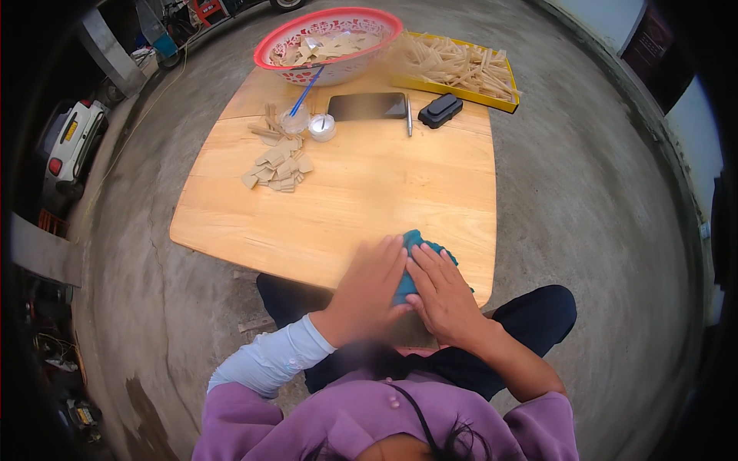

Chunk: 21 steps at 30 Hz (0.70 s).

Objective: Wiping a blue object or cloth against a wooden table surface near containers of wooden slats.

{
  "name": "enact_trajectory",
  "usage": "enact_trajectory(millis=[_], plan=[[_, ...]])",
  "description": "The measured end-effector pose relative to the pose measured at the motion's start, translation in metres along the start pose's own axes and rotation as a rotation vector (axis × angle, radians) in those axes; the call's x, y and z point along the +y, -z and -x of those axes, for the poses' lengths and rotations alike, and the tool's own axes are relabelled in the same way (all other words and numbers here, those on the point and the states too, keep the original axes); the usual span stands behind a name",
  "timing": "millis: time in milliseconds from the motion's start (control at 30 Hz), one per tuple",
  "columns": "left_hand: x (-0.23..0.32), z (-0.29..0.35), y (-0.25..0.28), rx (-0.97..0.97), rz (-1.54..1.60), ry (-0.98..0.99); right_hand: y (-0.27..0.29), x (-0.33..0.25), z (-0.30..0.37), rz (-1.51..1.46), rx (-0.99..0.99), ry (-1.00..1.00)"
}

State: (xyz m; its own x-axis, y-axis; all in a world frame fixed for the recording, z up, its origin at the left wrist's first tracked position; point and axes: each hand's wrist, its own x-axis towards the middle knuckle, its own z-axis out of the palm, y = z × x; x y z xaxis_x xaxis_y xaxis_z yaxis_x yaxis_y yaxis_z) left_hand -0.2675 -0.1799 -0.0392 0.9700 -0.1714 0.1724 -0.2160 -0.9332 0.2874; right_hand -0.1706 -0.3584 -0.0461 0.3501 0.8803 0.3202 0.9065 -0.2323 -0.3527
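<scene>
A crumpled teal cloth [405, 286] lies at the near right edge of the wooden table, partly hidden under my hands. My right hand [442, 290] rests on it with fingers stretched out, pointing up and left. From the other side my left hand [367, 278] touches the cloth; its fingers are straight and somewhat blurred. The two hands slant toward each other, fingertips nearly meeting. Farther left on the table sits a loose pile of small tan flat pieces [278, 167], with several tan strips [270, 121] just behind it.
At the table's [354, 200] far side stand a red-rimmed bowl [330, 73] of tan pieces and a yellow tray [453, 94] of pale sticks. Before them are a phone [367, 106], a pen [410, 119], a black case [440, 111], a small white-lidded jar [322, 127] and a blue stick [305, 92].
</scene>
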Motion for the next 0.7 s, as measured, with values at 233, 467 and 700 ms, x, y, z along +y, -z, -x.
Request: enact_trajectory(millis=[233,467,700], plan=[[-0.033,-0.068,-0.013,0.123,0.063,-0.099,0.013,0.049,-0.03,0.047,-0.009,-0.093],[-0.075,-0.171,-0.036,0.276,-0.268,0.07,0.014,0.146,-0.105,0.139,0.148,-0.227],[-0.011,-0.056,-0.008,-0.002,0.039,-0.058,0.019,0.036,-0.009,0.033,0.045,-0.227]])
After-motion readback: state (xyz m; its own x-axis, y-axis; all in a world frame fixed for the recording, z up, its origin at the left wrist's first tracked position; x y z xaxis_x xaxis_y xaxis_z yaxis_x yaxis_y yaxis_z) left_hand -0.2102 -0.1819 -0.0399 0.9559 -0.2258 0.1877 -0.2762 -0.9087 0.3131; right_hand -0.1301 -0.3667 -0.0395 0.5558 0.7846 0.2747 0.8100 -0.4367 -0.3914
